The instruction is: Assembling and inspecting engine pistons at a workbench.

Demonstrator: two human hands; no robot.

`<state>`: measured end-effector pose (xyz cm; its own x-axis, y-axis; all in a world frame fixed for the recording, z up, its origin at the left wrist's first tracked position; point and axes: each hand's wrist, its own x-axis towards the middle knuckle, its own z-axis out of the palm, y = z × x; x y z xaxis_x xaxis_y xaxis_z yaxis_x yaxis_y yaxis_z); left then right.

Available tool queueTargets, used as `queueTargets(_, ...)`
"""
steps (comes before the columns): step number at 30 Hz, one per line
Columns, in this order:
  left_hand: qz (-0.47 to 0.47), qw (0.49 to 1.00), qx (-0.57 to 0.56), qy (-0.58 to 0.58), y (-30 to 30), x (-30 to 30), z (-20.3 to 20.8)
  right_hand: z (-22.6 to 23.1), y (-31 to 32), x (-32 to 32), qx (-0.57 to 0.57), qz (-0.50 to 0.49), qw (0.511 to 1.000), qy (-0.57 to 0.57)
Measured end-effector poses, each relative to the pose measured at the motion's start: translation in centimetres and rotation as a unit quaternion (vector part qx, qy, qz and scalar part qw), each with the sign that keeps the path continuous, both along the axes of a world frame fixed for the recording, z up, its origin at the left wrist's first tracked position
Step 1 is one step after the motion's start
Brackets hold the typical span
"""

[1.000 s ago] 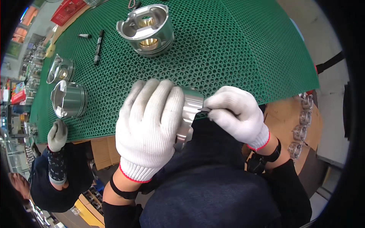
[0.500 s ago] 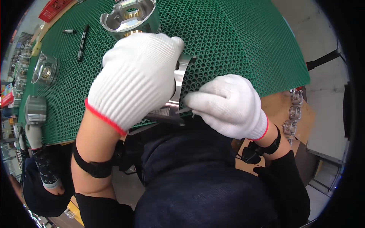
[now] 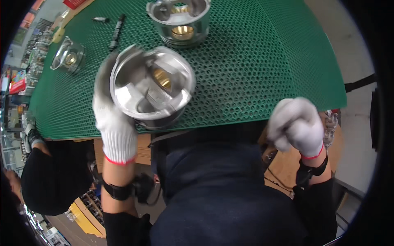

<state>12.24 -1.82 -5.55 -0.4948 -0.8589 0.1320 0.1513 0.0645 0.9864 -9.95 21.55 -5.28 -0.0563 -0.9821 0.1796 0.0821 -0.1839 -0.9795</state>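
Note:
My left hand (image 3: 111, 123), in a white knit glove with a red cuff, grips a metal piston (image 3: 135, 96) from its left side. The piston is tilted with its hollow underside up, showing a brass-coloured bushing inside; my fingers are partly hidden behind its wall. Off the front right edge of the green mat (image 3: 246, 78), my right hand (image 3: 299, 125) hovers in a matching glove. Its fingers are curled and smeared by motion, so whatever they hold cannot be made out. Just beyond the held piston stands a second piston (image 3: 167, 32) on the mat.
Another piston (image 3: 65, 59) sits at the mat's left. A black marker (image 3: 117, 33) lies near its separate cap (image 3: 99, 19). More pistons (image 3: 331, 127) stand on cardboard at the right. A co-worker's gloved hand (image 3: 30, 130) is at the far left.
The piston has been turned from lying on its side to hollow side up, with my left hand now at its left. My right hand has pulled away from it to the right.

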Motion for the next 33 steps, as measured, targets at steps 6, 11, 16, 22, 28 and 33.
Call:
queueTargets(6, 0.002, 0.981, -0.192, -0.039, 0.4, 4.1, -4.8, 1.8, -2.5, 2.3, 0.278, 0.132, 0.95, -0.057)
queueTargets(11, -0.023, 0.951, -0.265, -0.158, -0.3, 4.4, -3.8, -0.1, -1.7, 2.5, 0.276, 0.06, 0.951, -0.128)
queueTargets(16, -0.089, 0.987, -0.077, -0.111, -4.5, 5.1, -3.3, -1.3, 1.6, 1.4, 0.329, -0.053, 0.939, -0.087)
queueTargets(22, -0.222, 0.792, -0.514, -0.245, -5.7, -2.8, 3.0, 1.8, -2.7, 2.9, 0.295, -0.088, 0.951, -0.027)
queueTargets(28, -0.118, 0.675, -0.66, -0.308, 3.1, -4.2, 3.7, 0.9, -3.3, 3.0, 0.22, -0.12, 0.958, 0.14)
queueTargets(33, -0.099, 0.67, -0.659, -0.327, 3.7, -4.9, 3.8, 0.3, -5.8, 3.1, 0.171, -0.182, 0.956, 0.155)
